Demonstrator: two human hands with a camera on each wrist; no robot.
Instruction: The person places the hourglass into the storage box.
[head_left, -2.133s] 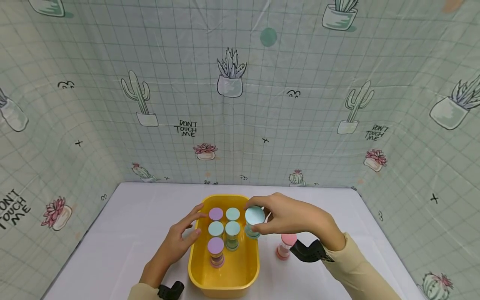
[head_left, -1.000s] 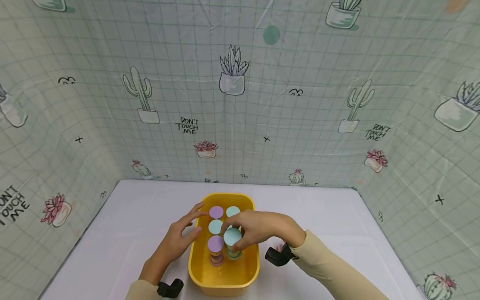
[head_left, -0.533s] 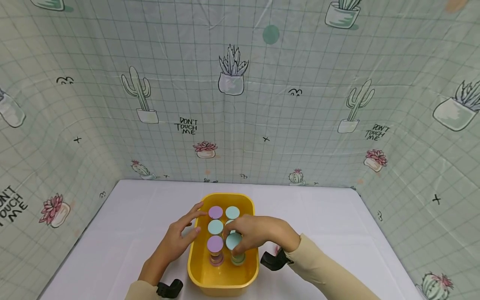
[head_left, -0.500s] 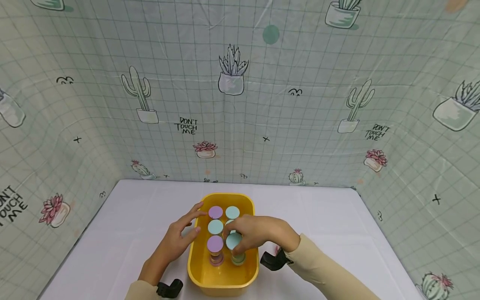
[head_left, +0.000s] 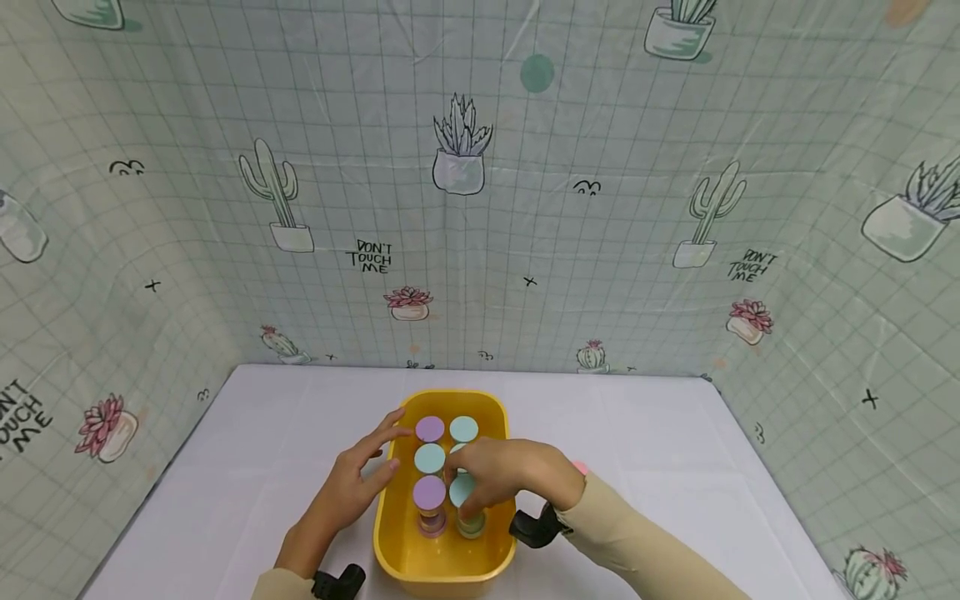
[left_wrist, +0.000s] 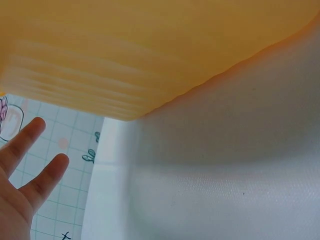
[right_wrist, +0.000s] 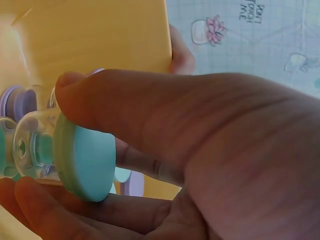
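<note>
In the head view, a yellow plastic bin [head_left: 438, 560] stands on the table with several small sand timers inside in two columns, capped in purple or light teal. My right hand [head_left: 506, 468] reaches into the bin and holds a teal-capped sand timer [head_left: 461, 491] upright at the near end of the right column. The right wrist view shows thumb and fingers round this clear timer's teal cap [right_wrist: 94, 162]. A purple-capped timer [head_left: 430, 493] stands just left of it. My left hand [head_left: 347, 482] is at the bin's left rim, fingers spread and holding nothing.
A pink-capped timer [head_left: 580, 467] outside the bin, to its right, is mostly hidden behind my right forearm. The white-covered table [head_left: 645, 425] is enclosed by a printed cactus curtain [head_left: 510, 225] at the back and sides.
My right hand has carried the teal timer from above the bin's right rim down into the bin, at the near end of the right column. The left hand has stayed at the left rim.
</note>
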